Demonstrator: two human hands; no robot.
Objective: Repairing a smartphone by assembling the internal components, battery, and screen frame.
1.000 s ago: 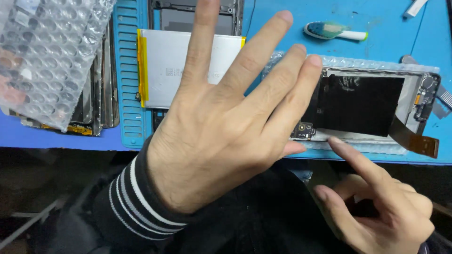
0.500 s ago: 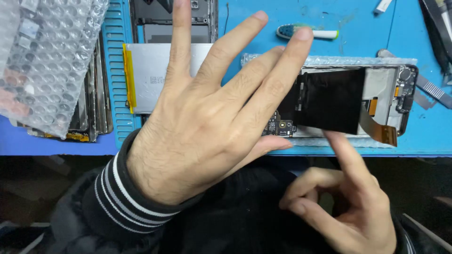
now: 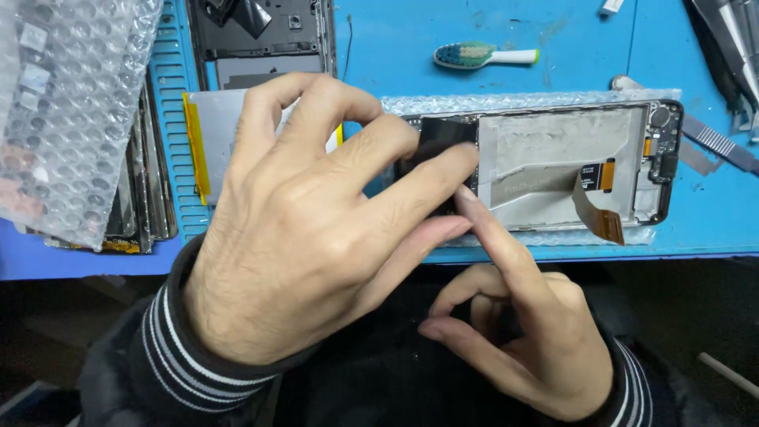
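Pinching a black sheet (image 3: 444, 133) between curled fingers (image 3: 411, 186), the left hand (image 3: 300, 237) holds it over the open phone frame (image 3: 569, 170) on the blue counter (image 3: 696, 213). The right hand (image 3: 522, 340), otherwise loosely curled, touches the sheet's lower edge with its forefinger, grasping nothing.

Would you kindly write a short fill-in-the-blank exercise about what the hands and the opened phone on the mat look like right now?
1. The opened phone frame lies on a strip of ____ wrap.
2. The left hand pinches a thin ____ sheet at the frame's left end.
3. The right hand extends its ____ finger up to that sheet.
4. Beyond the frame lies a small toothbrush with a ____ handle.

Missing words: bubble; black; index; white
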